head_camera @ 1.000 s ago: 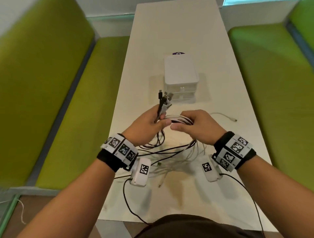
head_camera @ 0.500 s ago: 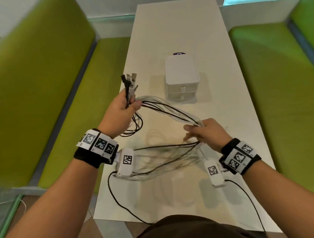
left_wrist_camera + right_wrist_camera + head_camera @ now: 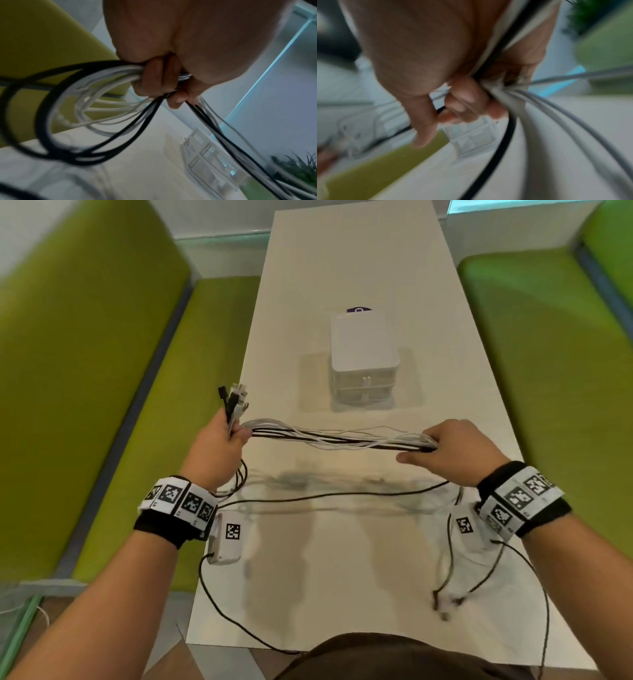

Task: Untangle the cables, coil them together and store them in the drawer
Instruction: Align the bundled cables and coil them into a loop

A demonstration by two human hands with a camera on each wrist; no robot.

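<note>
White laminate covered the table (image 3: pixel 342 268), with green benches (image 3: pixel 85 371) along both of its long sides. Beyond the grip, past the stretched span, stood the drawer unit (image 3: pixel 363 361), white with clear fronts, both drawers closed. The cables (image 3: pixel 339 440), black and white together, ran as one near-level bundle above the table from the left hand (image 3: pixel 214 450) to the right hand (image 3: pixel 455 450). The left hand's fingers (image 3: pixel 154 77) were curled tight round the bundle near one end, so the plugs (image 3: pixel 234 402) stuck up just above the fist, while slack loops hung below it toward the wrist. The right hand's fingers (image 3: pixel 467 94) were closed round the other end of the span; that wrist view was blurred, yet the cables plainly passed through the fist. Below this hand the loose tails dropped to the table, where their ends (image 3: pixel 445 604) lay near the front edge.
</note>
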